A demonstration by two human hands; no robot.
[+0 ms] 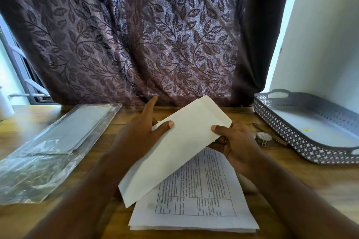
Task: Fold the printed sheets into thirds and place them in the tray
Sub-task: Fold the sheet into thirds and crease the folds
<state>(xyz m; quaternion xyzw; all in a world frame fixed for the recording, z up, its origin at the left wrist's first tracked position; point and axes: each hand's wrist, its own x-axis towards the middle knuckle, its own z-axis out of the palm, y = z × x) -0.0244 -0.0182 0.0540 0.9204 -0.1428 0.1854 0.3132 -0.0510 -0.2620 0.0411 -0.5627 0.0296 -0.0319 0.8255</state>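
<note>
1. Holding a folded sheet (174,151) clear of the table (320,180), the person has both hands on it above the middle of the near edge. It slants from low on the left to high on the right.
2. The left hand (139,134) grips the sheet's far long edge with the thumb pressed on top. The index finger sticks out straight and free. The other fingers are hidden beneath, so I cannot tell how they lie.
3. The right hand (237,141) pinches the raised right end, thumb on the face and fingers curled behind. To my eye it steadies that end while the left hand squares up the fold.
4. A stack (194,209) of printed sheets lies flat directly below, at the near edge, within easy reach for the next fold.
5. The tray (272,120) sits at the right edge, well apart from the sheet. I cannot tell whether its pale floor is bare or already has paper on it. The sheet looks folded, so I judge the carry across to the tray comes next.
6. A plastic packet (48,151) lies along the left side, out of the way. A tape roll (263,138) sits just beside the tray, between it and the right hand.
</note>
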